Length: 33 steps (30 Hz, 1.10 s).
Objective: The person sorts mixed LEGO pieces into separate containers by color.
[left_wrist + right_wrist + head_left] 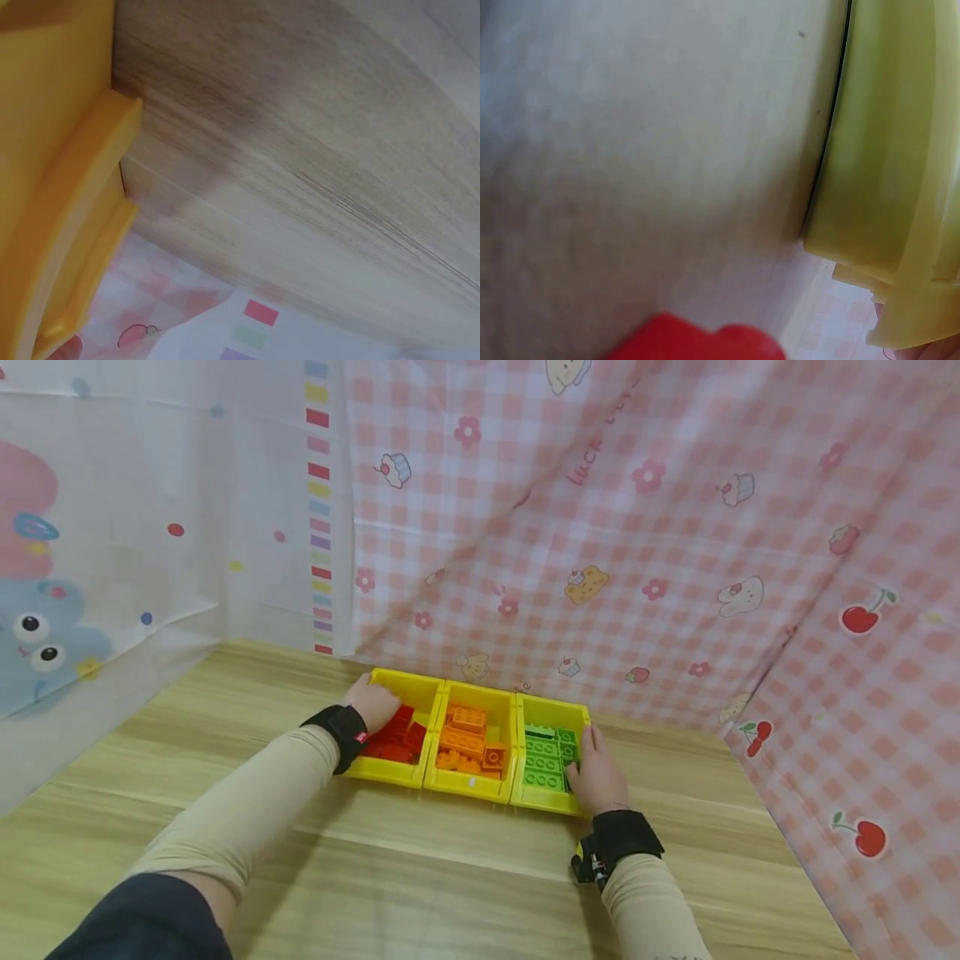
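Observation:
Three yellow bins stand side by side in a row. The left bin holds red bricks, the middle bin orange bricks, the right bin green bricks. My left hand grips the outer wall of the left bin; part of its fingers is hidden. At the other end my right hand holds the right bin's outer wall, thumb inside and fingers along the outside. Both wrist views show mostly yellow bin walls, with only a bit of fingertip at the left.
The bins are on a wood-grain tabletop. Behind them hangs a pink checked cloth, continuing along the right side; a white printed cloth hangs at left. A blurred red shape edges into the right wrist view.

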Each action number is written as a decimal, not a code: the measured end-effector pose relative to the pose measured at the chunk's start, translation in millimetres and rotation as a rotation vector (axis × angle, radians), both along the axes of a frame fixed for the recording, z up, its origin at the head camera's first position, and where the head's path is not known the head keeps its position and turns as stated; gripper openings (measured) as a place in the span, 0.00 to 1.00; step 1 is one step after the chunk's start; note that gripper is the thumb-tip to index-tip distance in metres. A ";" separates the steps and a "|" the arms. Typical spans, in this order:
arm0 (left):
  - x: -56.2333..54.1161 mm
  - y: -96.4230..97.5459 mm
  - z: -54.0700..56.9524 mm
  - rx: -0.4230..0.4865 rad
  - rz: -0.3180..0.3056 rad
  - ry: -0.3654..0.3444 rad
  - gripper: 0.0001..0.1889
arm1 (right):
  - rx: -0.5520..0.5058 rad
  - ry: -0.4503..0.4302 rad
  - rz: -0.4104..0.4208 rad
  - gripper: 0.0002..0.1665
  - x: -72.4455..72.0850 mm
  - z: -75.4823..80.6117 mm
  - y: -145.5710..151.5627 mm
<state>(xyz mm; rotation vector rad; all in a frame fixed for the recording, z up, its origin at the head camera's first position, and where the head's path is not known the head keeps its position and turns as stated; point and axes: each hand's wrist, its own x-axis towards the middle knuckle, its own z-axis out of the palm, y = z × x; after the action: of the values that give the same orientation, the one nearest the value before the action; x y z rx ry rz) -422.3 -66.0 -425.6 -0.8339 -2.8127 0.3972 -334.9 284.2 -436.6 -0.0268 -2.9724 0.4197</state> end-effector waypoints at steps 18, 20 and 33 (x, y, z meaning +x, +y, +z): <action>67.1 42.6 13.1 0.429 -0.578 0.309 0.11 | -0.113 -0.203 0.111 0.40 -3.1 13.0 9.6; 89.0 65.6 12.0 0.377 -0.712 0.291 0.11 | -0.153 -0.259 0.133 0.41 -4.5 19.6 13.4; 149.9 196.8 -25.0 0.002 -0.739 0.085 0.24 | -0.153 -0.340 0.164 0.41 0.5 29.3 9.4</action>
<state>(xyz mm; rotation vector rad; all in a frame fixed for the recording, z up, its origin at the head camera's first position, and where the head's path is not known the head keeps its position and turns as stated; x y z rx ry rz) -272.4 130.8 -450.6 -1.6955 -2.2040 0.2906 -334.5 293.6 -407.4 0.1457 -3.2795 0.7297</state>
